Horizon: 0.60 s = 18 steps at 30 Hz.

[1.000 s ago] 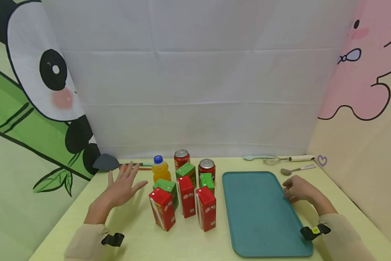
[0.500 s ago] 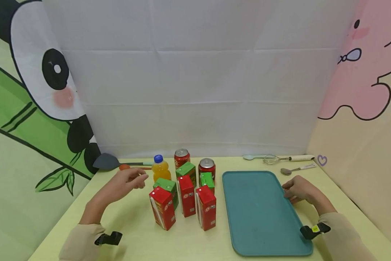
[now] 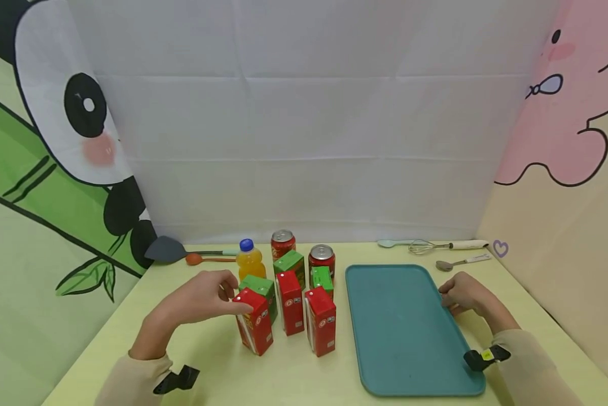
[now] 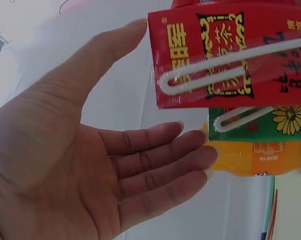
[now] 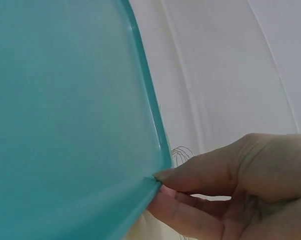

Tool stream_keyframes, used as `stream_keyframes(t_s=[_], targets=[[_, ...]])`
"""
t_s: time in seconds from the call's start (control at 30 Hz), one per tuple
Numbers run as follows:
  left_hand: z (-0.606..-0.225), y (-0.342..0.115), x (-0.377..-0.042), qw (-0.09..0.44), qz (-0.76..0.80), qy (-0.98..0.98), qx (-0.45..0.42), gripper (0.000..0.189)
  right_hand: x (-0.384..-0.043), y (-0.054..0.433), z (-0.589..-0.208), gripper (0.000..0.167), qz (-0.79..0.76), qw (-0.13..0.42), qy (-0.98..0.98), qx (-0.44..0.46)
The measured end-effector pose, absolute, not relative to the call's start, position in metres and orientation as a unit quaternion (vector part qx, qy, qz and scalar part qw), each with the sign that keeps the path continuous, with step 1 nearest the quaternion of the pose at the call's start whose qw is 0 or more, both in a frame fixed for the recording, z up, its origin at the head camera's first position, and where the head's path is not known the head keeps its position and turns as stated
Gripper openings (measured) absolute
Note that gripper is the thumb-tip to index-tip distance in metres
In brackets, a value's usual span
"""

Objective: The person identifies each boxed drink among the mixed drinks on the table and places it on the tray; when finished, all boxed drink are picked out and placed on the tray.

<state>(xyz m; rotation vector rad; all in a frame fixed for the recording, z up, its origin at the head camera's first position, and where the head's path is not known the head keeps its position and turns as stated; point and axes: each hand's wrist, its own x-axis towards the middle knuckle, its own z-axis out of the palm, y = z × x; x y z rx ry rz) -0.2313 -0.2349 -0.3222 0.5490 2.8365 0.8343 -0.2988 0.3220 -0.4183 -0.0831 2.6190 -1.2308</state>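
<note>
My left hand point(image 3: 202, 299) is at the top of the front left red drink carton point(image 3: 257, 330), its thumb tip right at the carton's upper corner. In the left wrist view the fingers point(image 4: 160, 155) are spread loosely below that carton, apart from the thumb, pointing toward a green drink carton point(image 4: 260, 122) and an orange juice bottle point(image 4: 275, 157). A white straw is stuck along the red carton's side. On the other side, my right hand point(image 3: 467, 294) pinches the right rim of a teal tray point(image 3: 410, 332) between thumb and fingers. The tray bears nothing.
Two more red cartons point(image 3: 321, 324), further green cartons point(image 3: 289, 263) and two red cans point(image 3: 322, 256) stand close together. A spatula point(image 3: 165, 250) and an orange spoon point(image 3: 194, 259) lie back left; a whisk point(image 3: 425, 247) and metal spoon point(image 3: 445, 265) lie back right.
My left hand has come down and right from beside the orange bottle to the front left red carton, its spread fingers now drawn in. The right hand stays at the tray's rim.
</note>
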Motion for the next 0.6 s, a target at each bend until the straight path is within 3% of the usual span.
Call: stream_keyframes(t_s=[0.33, 0.6], targets=[[-0.32, -0.204, -0.214, 0.045, 0.236, 0.966, 0.093, 0.06, -0.298, 0.318, -0.418, 0.042, -0.411, 0.113, 0.904, -0.028], [-0.324, -0.193, -0.212, 0.057, 0.234, 0.968, 0.065, 0.043, -0.299, 0.316, -0.418, 0.041, -0.401, 0.108, 0.91, -0.022]])
